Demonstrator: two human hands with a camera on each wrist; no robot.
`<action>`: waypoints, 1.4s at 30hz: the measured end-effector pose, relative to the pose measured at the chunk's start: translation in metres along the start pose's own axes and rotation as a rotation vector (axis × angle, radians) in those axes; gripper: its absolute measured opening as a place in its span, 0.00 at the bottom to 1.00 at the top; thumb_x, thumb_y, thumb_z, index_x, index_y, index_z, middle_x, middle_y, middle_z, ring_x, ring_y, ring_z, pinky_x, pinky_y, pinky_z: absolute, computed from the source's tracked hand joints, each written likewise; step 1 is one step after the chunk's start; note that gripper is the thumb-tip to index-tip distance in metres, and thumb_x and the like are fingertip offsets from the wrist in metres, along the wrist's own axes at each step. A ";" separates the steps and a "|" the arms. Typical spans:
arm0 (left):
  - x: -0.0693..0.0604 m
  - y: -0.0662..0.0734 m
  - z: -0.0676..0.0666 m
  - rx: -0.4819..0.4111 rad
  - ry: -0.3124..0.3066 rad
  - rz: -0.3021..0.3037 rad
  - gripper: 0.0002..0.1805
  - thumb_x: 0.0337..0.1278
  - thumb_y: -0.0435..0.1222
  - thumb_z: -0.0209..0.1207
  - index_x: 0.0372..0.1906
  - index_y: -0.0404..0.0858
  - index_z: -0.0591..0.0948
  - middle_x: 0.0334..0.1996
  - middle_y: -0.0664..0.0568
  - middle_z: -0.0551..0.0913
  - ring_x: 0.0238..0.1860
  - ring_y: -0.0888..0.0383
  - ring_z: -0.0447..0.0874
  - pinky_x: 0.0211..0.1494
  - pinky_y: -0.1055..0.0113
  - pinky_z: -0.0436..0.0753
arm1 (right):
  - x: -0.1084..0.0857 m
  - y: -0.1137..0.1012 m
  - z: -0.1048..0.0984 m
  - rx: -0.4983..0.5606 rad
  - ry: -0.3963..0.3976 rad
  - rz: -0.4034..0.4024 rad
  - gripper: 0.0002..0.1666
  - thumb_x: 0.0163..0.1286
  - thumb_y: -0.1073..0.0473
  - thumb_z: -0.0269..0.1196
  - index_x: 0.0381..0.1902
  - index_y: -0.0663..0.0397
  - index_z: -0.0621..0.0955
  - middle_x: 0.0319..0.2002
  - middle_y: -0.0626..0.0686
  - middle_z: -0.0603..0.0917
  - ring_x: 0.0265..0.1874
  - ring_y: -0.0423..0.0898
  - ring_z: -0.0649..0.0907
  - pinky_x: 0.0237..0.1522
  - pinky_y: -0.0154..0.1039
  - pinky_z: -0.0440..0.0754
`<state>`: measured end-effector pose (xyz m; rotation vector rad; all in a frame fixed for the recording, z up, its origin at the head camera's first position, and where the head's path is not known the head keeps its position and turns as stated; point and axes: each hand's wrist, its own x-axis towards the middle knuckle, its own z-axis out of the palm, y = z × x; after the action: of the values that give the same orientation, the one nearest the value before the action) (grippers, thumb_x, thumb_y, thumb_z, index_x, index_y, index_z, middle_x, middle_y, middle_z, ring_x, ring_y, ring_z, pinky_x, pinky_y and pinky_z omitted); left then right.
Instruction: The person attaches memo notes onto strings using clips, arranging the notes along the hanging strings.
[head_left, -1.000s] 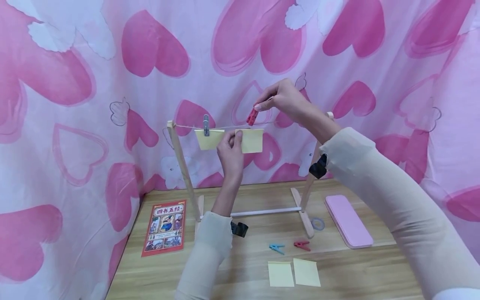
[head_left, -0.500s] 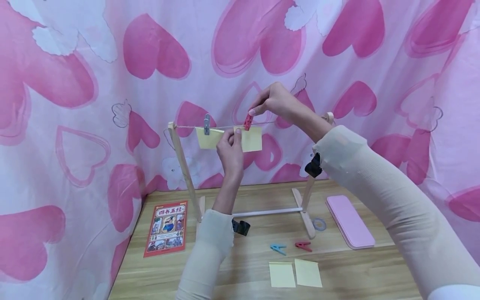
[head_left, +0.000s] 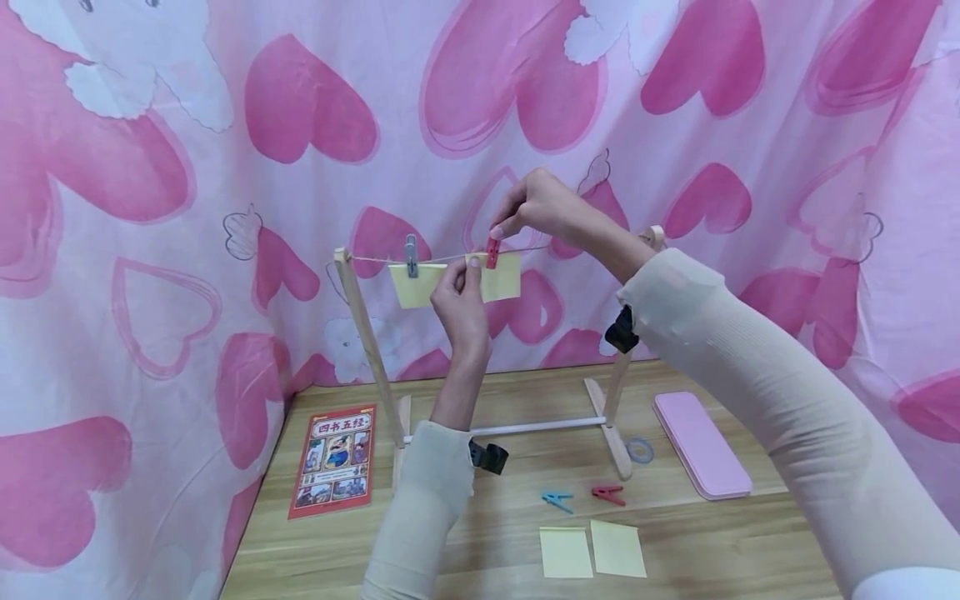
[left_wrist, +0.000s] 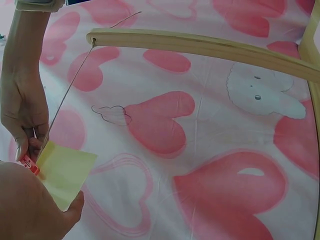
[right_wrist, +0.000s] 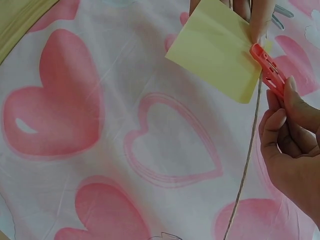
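My left hand (head_left: 461, 307) pinches a yellow sticky note (head_left: 504, 278) by its left part, up at the string (right_wrist: 245, 172). From above, my right hand (head_left: 542, 207) pinches a red clothespin (head_left: 492, 252), whose tip sits over the note's top edge at the string. In the right wrist view the clothespin (right_wrist: 270, 71) lies along the note's edge, close to the left thumb. Left of that hand, a grey clothespin (head_left: 412, 257) holds another yellow note (head_left: 414, 287) on the string. Part of this second note is hidden behind the left hand.
The string spans a wooden stand (head_left: 363, 321) on the table (head_left: 510, 483). On the table lie a blue clothespin (head_left: 557, 500), a red clothespin (head_left: 608, 495), two yellow notes (head_left: 566, 552), a red booklet (head_left: 333, 461), a pink case (head_left: 702, 446) and a tape roll (head_left: 640, 450).
My right hand has brought the red clothespin down and slightly left, from above the string onto the note's top edge. The left hand keeps its hold on the note, nearly in place.
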<state>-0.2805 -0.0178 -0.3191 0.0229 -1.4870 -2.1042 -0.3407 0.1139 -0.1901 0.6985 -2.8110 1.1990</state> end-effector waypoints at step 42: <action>-0.018 -0.013 -0.026 0.061 -0.114 -0.149 0.18 0.84 0.37 0.60 0.64 0.28 0.84 0.58 0.34 0.90 0.56 0.53 0.89 0.67 0.56 0.85 | -0.011 0.000 0.009 -0.038 -0.160 -0.122 0.18 0.73 0.59 0.75 0.56 0.61 0.90 0.52 0.61 0.92 0.56 0.57 0.90 0.65 0.55 0.86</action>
<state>-0.2623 -0.0296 -0.3455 0.0374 -1.6622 -2.2090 -0.3299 0.1122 -0.1985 0.9888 -2.8576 1.1149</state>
